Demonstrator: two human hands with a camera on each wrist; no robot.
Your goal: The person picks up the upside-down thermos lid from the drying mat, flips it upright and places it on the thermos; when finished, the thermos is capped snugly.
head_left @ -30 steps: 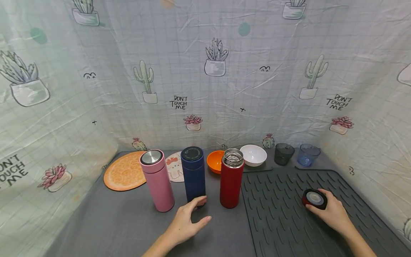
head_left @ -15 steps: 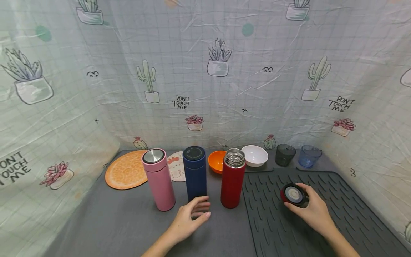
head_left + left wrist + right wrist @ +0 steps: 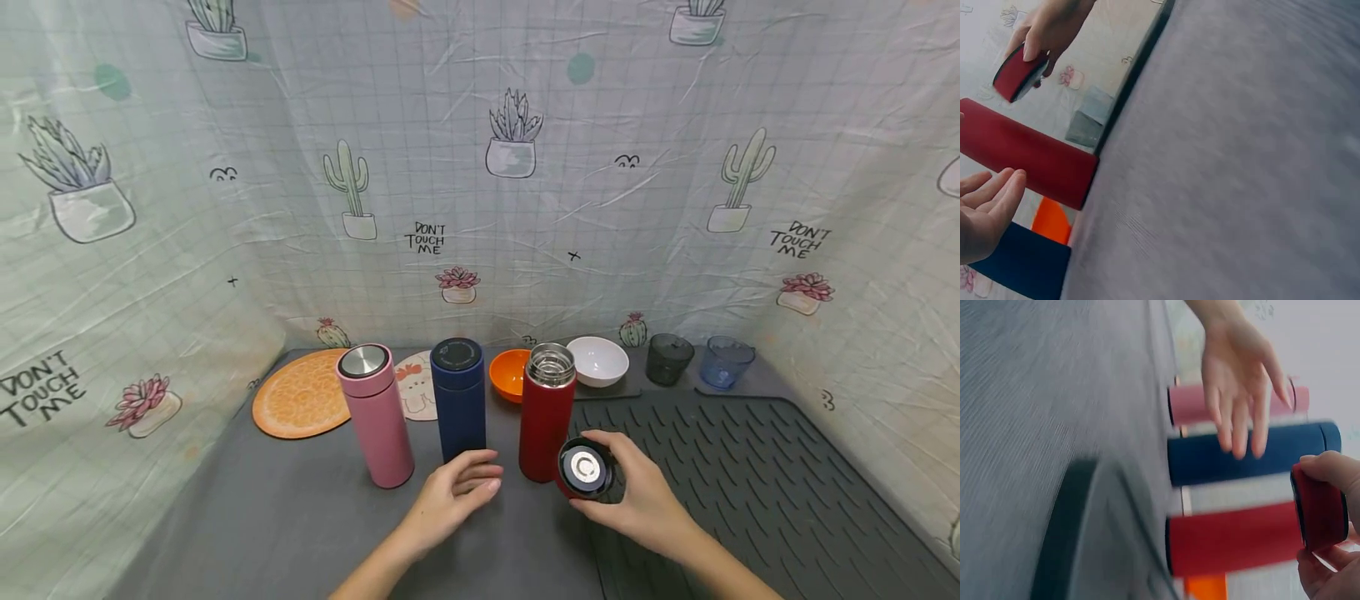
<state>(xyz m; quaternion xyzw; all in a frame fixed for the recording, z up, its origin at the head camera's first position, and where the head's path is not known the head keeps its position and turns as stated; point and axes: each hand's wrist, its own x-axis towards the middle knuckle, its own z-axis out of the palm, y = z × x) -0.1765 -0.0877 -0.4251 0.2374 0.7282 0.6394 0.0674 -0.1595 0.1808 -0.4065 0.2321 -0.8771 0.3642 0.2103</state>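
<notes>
The right hand (image 3: 637,500) grips the red lid (image 3: 585,469) by its rim, fingers curled round it, just right of the red flask's (image 3: 546,425) base and off the table. The lid is tilted, its silver-centred disc face turned toward the head camera; its short axis points roughly back at the person. The red flask stands upright, long axis vertical, its steel mouth (image 3: 551,364) open and pointing up.

The left hand (image 3: 453,492) holds nothing: its fingers are loosely spread and slightly bent, hovering just left of the flask's foot, in front of the blue flask (image 3: 459,398). I cannot tell whether its fingertips touch the blue flask. A pink flask (image 3: 373,412) stands further left, both of these capped.

Right of the red flask lies a ribbed dark mat (image 3: 750,483), largely bare, running to the table's right edge. Open grey table (image 3: 285,525) lies left and in front. Behind the red flask sit an orange bowl (image 3: 506,375), a white bowl (image 3: 597,361), a dark cup (image 3: 667,358) and a blue cup (image 3: 726,361).

The backdrop cloth (image 3: 480,167) behind reads "DON'T TOUCH ME" in several places.
</notes>
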